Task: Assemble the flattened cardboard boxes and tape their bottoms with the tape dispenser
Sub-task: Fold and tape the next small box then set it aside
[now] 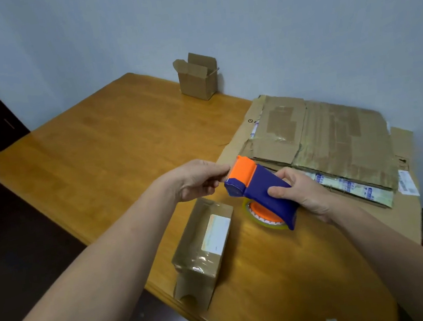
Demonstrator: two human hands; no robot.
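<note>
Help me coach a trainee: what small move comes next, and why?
Probably pull some tape free: the left hand pinches at the orange head of the tape dispenser, the right hand grips its blue body, and the box lies below.

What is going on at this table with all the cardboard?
A person is putting cardboard boxes together at a wooden table. The right hand grips a blue and orange tape dispenser above the table, while the left hand pinches at its orange front end, probably to find the tape's end. A small box lies on its side just below the hands. An open box stands by the wall, and flattened cardboard is stacked on the right.
</note>
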